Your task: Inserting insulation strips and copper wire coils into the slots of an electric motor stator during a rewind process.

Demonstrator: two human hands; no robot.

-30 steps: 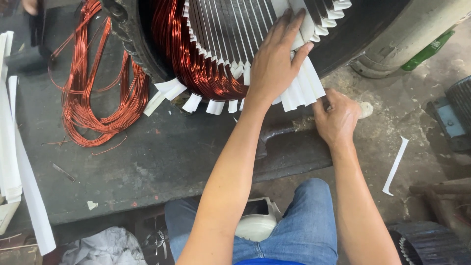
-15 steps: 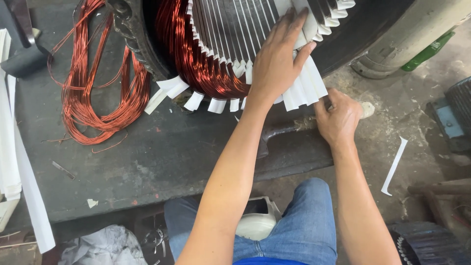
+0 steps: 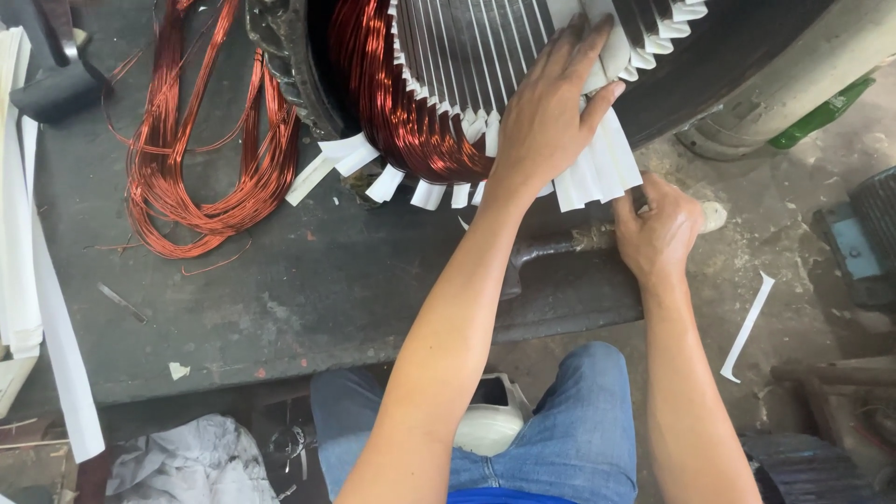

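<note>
The large round dark-metal motor stator [image 3: 485, 56] lies on its side at the top of the view, on the dark grey worktop [image 3: 280, 289]; its slots hold shiny reddish copper windings [image 3: 392, 103], and white paper insulation strips [image 3: 597, 163] stick out in a fan along its lower edge; the left hand [image 3: 551, 117] lies flat on those strips with fingers spread wide, pressing on them and gripping nothing; the right hand [image 3: 658, 233] sits just below and to the right, at the worktop's edge, fingers curled narrow round the end of a dark iron bar [image 3: 560, 247]; whether it truly grips the bar cannot be told; to the left a loose coil of bare copper wire [image 3: 210, 159] lies on the worktop, well apart from both hands; long white paper sheets [image 3: 28, 243] hang at the far left; a single white paper strip [image 3: 747, 327] lies on the concrete floor [image 3: 793, 224]; blue denim knees [image 3: 579, 420] show below.
</note>
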